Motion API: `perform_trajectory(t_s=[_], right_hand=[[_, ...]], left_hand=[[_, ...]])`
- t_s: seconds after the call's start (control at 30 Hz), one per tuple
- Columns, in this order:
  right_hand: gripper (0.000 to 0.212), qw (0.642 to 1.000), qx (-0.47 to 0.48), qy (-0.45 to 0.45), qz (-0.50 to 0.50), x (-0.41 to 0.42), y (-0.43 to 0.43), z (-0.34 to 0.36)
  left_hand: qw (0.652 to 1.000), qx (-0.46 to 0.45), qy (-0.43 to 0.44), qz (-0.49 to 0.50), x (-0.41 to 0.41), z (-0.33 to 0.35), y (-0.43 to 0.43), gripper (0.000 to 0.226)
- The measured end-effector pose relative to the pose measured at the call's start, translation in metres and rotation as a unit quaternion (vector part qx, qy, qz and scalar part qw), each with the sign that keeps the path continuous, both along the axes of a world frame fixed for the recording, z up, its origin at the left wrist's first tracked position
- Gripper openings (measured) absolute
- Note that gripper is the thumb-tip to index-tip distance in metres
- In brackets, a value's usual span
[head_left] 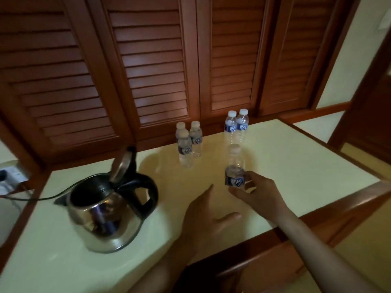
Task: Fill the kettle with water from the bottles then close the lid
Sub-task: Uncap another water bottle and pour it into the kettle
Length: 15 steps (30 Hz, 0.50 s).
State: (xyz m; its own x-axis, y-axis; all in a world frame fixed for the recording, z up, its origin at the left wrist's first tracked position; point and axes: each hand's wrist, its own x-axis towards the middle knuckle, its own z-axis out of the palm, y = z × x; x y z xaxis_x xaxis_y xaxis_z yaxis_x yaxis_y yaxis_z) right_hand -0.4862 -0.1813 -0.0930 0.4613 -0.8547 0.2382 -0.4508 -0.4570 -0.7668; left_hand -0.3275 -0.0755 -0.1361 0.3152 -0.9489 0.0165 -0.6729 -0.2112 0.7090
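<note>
Bottle (234,163), capped, gripped by right hand (257,193), base hidden; left hand (203,216) spread wide, blurred; kettle (105,218) lid (122,163) raised, interior too dark.

Louvred wooden doors (148,66), cream table (296,157)

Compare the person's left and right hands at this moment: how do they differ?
The right hand grips a capped water bottle around its label; the left hand holds nothing. The left hand's fingers are straight, the right hand's curled. Both are over the table, right of the open kettle.
</note>
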Motion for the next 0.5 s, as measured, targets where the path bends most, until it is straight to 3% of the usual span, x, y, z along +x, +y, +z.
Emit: perform_trajectory(t_s=[0.07, 0.17, 0.3, 0.5], right_hand=[[0.026, 0.999, -0.008, -0.011, -0.039, -0.008, -0.036, -0.014], [0.030, 0.995, -0.020, -0.031, -0.088, -0.013, -0.086, -0.035], [0.047, 0.990, 0.008, -0.049, -0.133, -0.010, -0.143, -0.055], [0.049, 0.992, -0.035, -0.024, -0.116, 0.008, -0.207, -0.064]], left_hand=[[0.993, 0.063, -0.103, 0.016, 0.002, -0.017, -0.026, 0.119], [0.965, 0.079, -0.251, 0.016, 0.005, -0.029, -0.054, 0.114], [0.955, 0.110, -0.276, 0.000, 0.006, -0.027, -0.087, 0.104], [0.954, 0.119, -0.276, 0.006, 0.009, -0.028, -0.113, 0.099]])
